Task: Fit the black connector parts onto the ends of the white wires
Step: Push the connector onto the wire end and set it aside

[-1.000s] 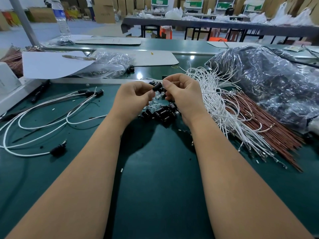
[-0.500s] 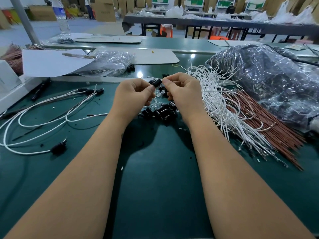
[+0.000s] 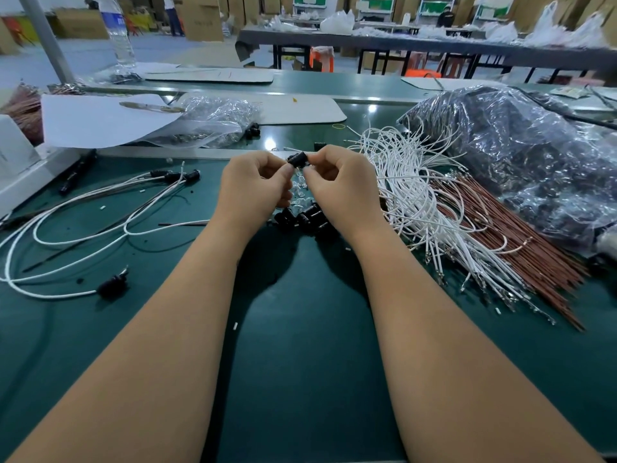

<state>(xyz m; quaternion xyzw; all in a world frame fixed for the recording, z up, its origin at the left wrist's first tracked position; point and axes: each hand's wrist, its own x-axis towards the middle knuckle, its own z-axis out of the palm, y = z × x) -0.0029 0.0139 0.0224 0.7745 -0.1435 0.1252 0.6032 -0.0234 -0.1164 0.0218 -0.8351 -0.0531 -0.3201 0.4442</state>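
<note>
Both hands, the left hand (image 3: 253,188) and the right hand (image 3: 337,182), still pinch one black connector part (image 3: 297,159), now lifted a little higher. No white wire (image 3: 410,195) goes into it yet, so the fitting is not done.

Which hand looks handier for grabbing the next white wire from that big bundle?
Probably the right hand. The white wire bundle lies right beside it. The left hand would have to cross over. Both now pinch the black connector.
</note>
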